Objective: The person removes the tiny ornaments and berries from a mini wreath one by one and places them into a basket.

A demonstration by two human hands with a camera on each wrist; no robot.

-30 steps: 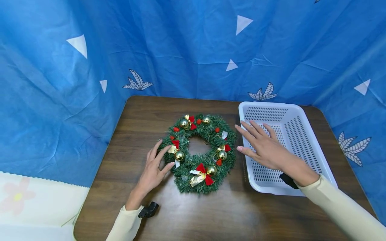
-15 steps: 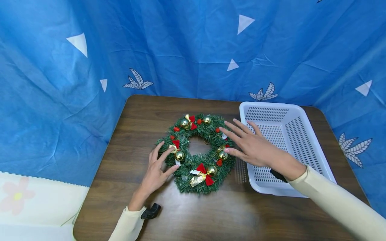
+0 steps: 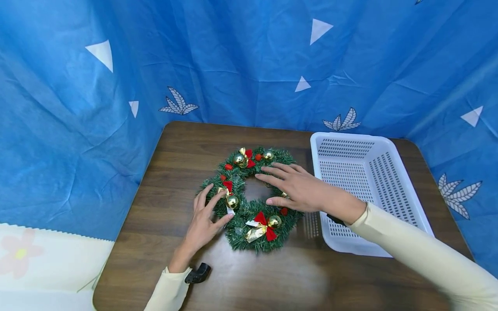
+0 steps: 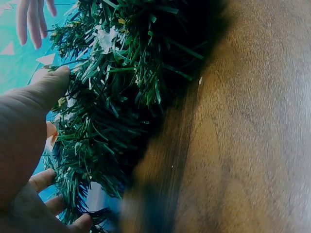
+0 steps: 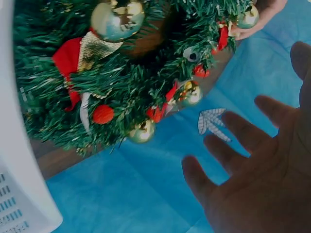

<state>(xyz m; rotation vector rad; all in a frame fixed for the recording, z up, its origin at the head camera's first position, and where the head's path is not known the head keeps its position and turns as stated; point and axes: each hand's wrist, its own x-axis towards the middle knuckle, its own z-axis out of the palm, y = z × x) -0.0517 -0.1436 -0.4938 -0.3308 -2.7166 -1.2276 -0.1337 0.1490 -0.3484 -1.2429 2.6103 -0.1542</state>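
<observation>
My left hand (image 3: 201,225), fingers spread, touches the left side of the wreath (image 3: 254,208); my right hand (image 3: 298,190) is spread over its right half. Bows (image 3: 260,217) and baubles (image 3: 232,201) are on; it lies mid-worktop (image 3: 186,151), unlifted, outside the basket (image 3: 352,136) near the far right corner.

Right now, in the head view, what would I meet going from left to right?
Flower print → left hand → wreath → basket. The right hand is left out, since it overlaps the wreath.
</observation>
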